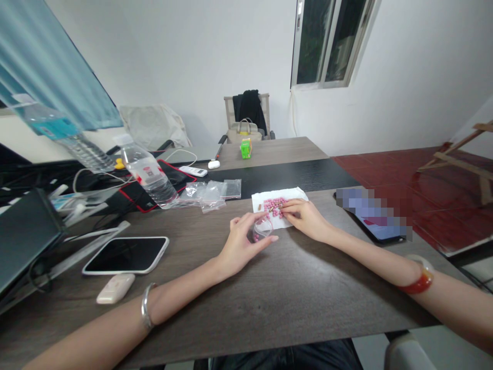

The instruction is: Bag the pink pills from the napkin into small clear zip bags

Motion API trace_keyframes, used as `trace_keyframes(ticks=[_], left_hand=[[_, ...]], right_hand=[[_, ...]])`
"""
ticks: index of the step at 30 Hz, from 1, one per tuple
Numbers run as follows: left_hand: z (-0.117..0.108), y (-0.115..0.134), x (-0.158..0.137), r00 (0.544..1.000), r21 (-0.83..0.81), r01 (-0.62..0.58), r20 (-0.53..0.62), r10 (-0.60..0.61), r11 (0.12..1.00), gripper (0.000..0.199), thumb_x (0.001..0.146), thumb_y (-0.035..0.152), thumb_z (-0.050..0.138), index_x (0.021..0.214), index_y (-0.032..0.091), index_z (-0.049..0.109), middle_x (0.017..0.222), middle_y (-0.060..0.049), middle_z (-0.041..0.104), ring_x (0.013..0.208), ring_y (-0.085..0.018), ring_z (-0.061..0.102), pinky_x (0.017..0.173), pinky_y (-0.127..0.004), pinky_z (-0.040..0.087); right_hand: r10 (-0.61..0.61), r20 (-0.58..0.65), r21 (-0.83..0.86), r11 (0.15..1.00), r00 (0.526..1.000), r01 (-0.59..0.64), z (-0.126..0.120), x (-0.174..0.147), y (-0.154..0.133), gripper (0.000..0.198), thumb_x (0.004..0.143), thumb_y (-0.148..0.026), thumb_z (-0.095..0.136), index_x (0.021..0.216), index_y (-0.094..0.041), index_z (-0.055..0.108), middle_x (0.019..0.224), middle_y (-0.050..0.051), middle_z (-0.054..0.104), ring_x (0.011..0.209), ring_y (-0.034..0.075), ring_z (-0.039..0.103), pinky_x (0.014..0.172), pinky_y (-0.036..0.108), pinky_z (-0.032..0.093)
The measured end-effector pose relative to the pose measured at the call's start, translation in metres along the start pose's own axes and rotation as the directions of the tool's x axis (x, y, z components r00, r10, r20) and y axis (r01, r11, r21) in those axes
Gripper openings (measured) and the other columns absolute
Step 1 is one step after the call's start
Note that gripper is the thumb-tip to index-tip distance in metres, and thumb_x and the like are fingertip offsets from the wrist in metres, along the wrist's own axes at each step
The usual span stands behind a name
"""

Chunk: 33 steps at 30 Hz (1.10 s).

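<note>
My left hand [242, 239] curls around a small clear plastic bag [263, 227] with a reddish line at its mouth. A few pink beads [256, 237] show low inside it. Just right of the bag, a white sheet of paper [298, 194] lies on the table, with many round pink beads [272, 202] and a few small brownish-gold pieces [271, 209] spread on it. My right hand [304, 217] reaches in over the paper's right side, fingertips pinched together among the beads. Whatever sits between those fingertips is too small to make out.
On the left are a white-edged phone [127, 255], a pale earbud case [115, 288], a laptop [26, 241], water bottles [148, 172] and clear zip bags [213, 192]. Another phone [370, 216] lies right of my right hand. A green box [245, 148] stands farther back.
</note>
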State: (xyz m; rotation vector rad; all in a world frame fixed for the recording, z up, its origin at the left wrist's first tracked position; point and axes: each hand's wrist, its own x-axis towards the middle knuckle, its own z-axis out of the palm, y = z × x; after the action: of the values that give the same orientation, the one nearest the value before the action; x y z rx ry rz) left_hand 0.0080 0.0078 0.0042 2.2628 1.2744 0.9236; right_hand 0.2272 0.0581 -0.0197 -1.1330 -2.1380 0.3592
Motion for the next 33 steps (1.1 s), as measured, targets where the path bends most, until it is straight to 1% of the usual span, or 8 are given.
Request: trace_keyframes(ticks=[3,6,10,15,19,22,26,33], left_hand=[[0.000,0.000,0.000,1.000,0.005,-0.004,-0.003,0.005,1.000,0.048,0.076,0.046,0.069,0.117,0.024,0.056,0.107,-0.005,0.067,0.100,-0.024,0.060,0.091,-0.041,0.036],[0.000,0.000,0.000,1.000,0.003,-0.011,-0.006,0.011,1.000,0.048,0.076,0.047,0.069,0.117,0.024,0.056,0.107,-0.005,0.067,0.100,-0.024,0.060,0.090,-0.042,0.036],[0.000,0.001,0.000,1.000,0.000,-0.007,-0.001,0.007,1.000,0.049,0.076,0.046,0.069,0.117,0.024,0.056,0.107,-0.005,0.067,0.101,-0.024,0.060,0.090,-0.043,0.036],[-0.001,0.002,0.000,1.000,0.001,-0.002,0.000,0.002,1.000,0.047,0.076,0.045,0.070,0.116,0.024,0.056,0.107,-0.005,0.067,0.101,-0.024,0.060,0.091,-0.042,0.035],[-0.001,0.002,0.000,1.000,0.002,-0.002,0.005,0.002,1.000,0.047,0.076,0.044,0.070,0.116,0.024,0.056,0.108,-0.004,0.067,0.102,-0.024,0.060,0.091,-0.042,0.035],[-0.001,0.002,0.000,1.000,0.004,-0.004,0.007,0.004,1.000,0.048,0.076,0.044,0.070,0.117,0.023,0.056,0.109,-0.005,0.067,0.103,-0.024,0.060,0.091,-0.042,0.035],[0.000,0.001,0.000,1.000,0.003,-0.010,0.006,0.010,1.000,0.049,0.076,0.044,0.070,0.117,0.023,0.056,0.108,-0.005,0.067,0.102,-0.024,0.060,0.091,-0.042,0.035],[0.000,0.001,0.000,1.000,0.015,-0.016,0.009,0.016,1.000,0.050,0.076,0.046,0.070,0.118,0.024,0.055,0.108,-0.006,0.066,0.102,-0.024,0.060,0.091,-0.042,0.036]], right_hand=[[0.028,-0.008,0.056,0.998,1.000,-0.028,0.000,0.000,0.000,0.020,0.081,-0.014,0.056,0.084,-0.022,0.075,0.093,0.004,0.074,0.095,0.020,0.065,0.088,0.037,0.050],[0.063,-0.017,0.066,0.996,0.998,-0.062,0.000,0.000,0.000,0.019,0.080,-0.014,0.058,0.084,-0.022,0.075,0.092,0.004,0.074,0.092,0.020,0.066,0.084,0.036,0.051],[0.071,-0.022,-0.014,0.997,0.997,-0.071,-0.002,-0.001,-0.004,0.018,0.082,-0.018,0.057,0.085,-0.023,0.074,0.093,0.004,0.073,0.094,0.021,0.064,0.085,0.038,0.048],[0.150,-0.031,-0.175,0.973,0.988,-0.153,-0.005,-0.001,-0.011,0.017,0.084,-0.021,0.057,0.087,-0.025,0.073,0.094,0.003,0.073,0.097,0.023,0.062,0.086,0.042,0.043],[0.188,-0.073,-0.143,0.970,0.979,-0.197,-0.005,0.000,-0.008,0.016,0.083,-0.020,0.059,0.089,-0.024,0.073,0.094,0.004,0.074,0.093,0.023,0.063,0.085,0.039,0.044],[0.178,-0.101,-0.118,0.975,0.979,-0.190,-0.006,0.001,-0.004,0.013,0.083,-0.022,0.062,0.089,-0.021,0.073,0.095,0.005,0.073,0.091,0.022,0.063,0.084,0.036,0.044],[0.127,-0.124,-0.173,0.974,0.984,-0.147,-0.006,0.002,0.000,0.015,0.083,-0.030,0.065,0.087,-0.021,0.075,0.091,0.006,0.072,0.088,0.023,0.060,0.082,0.036,0.044],[0.127,-0.095,-0.248,0.958,0.987,-0.148,-0.005,0.001,0.001,0.014,0.083,-0.028,0.063,0.088,-0.026,0.077,0.106,0.008,0.068,0.100,0.026,0.057,0.085,0.041,0.044]])
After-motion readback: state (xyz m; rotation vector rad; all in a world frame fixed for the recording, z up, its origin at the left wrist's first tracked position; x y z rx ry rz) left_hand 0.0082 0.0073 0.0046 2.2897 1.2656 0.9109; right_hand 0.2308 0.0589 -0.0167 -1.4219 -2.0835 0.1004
